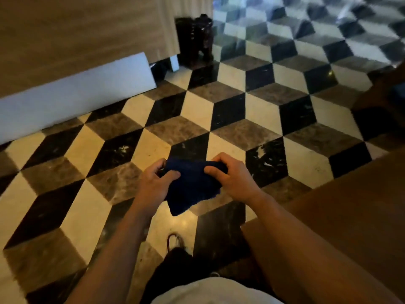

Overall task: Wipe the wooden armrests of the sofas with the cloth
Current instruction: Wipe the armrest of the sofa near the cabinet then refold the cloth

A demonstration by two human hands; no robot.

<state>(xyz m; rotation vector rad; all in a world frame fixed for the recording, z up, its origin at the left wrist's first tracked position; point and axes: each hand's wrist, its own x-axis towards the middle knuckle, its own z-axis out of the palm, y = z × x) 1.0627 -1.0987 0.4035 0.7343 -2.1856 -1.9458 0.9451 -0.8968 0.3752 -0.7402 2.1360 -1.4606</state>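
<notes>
A dark blue cloth point(191, 187) hangs between my two hands above the tiled floor, low in the middle of the head view. My left hand point(154, 183) grips its left edge and my right hand point(230, 175) grips its right edge; a loose corner droops below. A brown wooden surface point(350, 205) fills the lower right, beside my right forearm; whether it is a sofa armrest I cannot tell. More brown furniture point(385, 88) shows at the right edge.
The floor point(230, 110) is a cube-pattern of black, grey and cream tiles. A white skirting point(74, 99) runs under a wood-panelled wall at the left. A dark carved wooden statue point(197, 40) stands by the wall's corner. My shoe point(174, 240) is below the cloth.
</notes>
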